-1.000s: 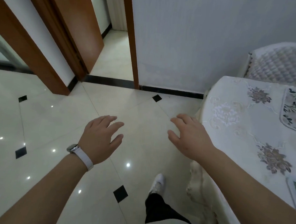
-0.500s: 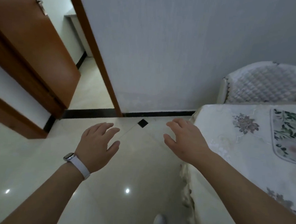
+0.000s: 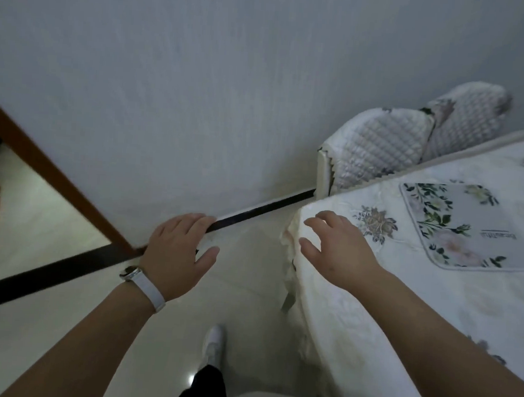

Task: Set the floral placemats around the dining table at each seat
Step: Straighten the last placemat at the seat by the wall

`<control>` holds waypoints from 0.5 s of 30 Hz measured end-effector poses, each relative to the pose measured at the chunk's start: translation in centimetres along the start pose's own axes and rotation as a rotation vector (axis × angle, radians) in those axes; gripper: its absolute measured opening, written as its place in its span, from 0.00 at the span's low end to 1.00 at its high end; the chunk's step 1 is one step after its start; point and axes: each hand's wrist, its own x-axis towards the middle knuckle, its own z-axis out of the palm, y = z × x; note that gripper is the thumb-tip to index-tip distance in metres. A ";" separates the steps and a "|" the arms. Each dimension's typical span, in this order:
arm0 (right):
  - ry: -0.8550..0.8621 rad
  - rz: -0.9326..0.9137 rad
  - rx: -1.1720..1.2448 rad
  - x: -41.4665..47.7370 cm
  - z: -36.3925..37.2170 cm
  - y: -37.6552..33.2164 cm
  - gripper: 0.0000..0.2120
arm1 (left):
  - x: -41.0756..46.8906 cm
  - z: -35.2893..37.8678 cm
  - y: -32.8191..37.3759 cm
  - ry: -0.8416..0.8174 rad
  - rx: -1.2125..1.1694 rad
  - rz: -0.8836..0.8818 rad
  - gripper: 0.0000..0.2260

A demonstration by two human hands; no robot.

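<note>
Pale grey wall [image 3: 200, 85] across the whole upper half of the frame, tilted and filling far more of the view than half a second ago; wooden door frame [image 3: 54, 177] reduced to a slanting strip at middle left, the open door of the earlier frame almost gone; black skirting strip [image 3: 263, 210] running diagonally along the wall's foot; cream floor [image 3: 247, 305] below, dimmer than before.

At right, dining table [image 3: 368, 345] under a white embroidered cloth, near corner at centre right; floral placemat [image 3: 469, 231] lying flat on the cloth at middle right, now seen nearly whole, earlier cut off by the right edge of the frame; two quilted chair backs [image 3: 378, 150] at upper right, side by side, close against the table's far edge.

Left hand [image 3: 176, 254] just left of centre, palm down over the floor, fingers straight and close together, thumb out, holding nothing, much as before; white watch strap [image 3: 147, 286] on the wrist.

Right hand [image 3: 340, 253] right of centre, palm down, fingers loosely spread, empty; now over the table's corner beside an embroidered flower [image 3: 375, 223], earlier left of the table edge; contact with the cloth impossible to tell; placemat apart from it, further right.

White shoe [image 3: 213, 343] at bottom centre.
</note>
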 end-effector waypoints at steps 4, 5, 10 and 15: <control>0.024 0.117 -0.010 4.5 -0.3 -1.7 0.20 | 6.7 -0.4 -3.7 -0.067 -0.055 0.137 0.27; 0.025 0.144 -0.024 5.4 -0.3 -2.1 0.20 | 8.2 -0.4 -4.5 -0.071 -0.060 0.182 0.26; 0.059 0.322 -0.066 8.7 0.1 -2.9 0.20 | 15.8 0.6 -7.6 -0.122 -0.119 0.344 0.26; 0.071 0.484 -0.069 8.0 0.2 -2.1 0.20 | 21.1 1.8 -6.9 -0.165 -0.141 0.485 0.26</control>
